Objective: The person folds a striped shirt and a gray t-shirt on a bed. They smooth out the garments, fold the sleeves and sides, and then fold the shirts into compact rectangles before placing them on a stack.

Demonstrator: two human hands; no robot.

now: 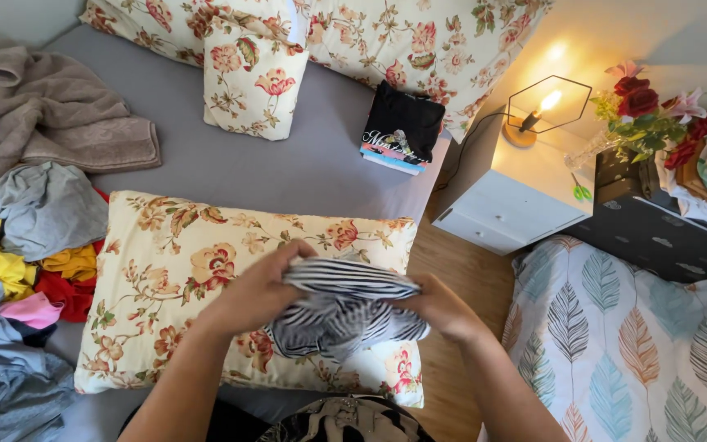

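A bed with a smooth grey sheet carries everything here. Directly on it, nearest the camera, lies a cream floral rectangular pillow. To its left sits a heap of loose clothes in grey, yellow, red and pink, and beyond that a crumpled taupe towel. A smaller floral cushion stands near the head end against large floral pillows. A small stack of folded garments topped by a black one rests at the bed's right edge.
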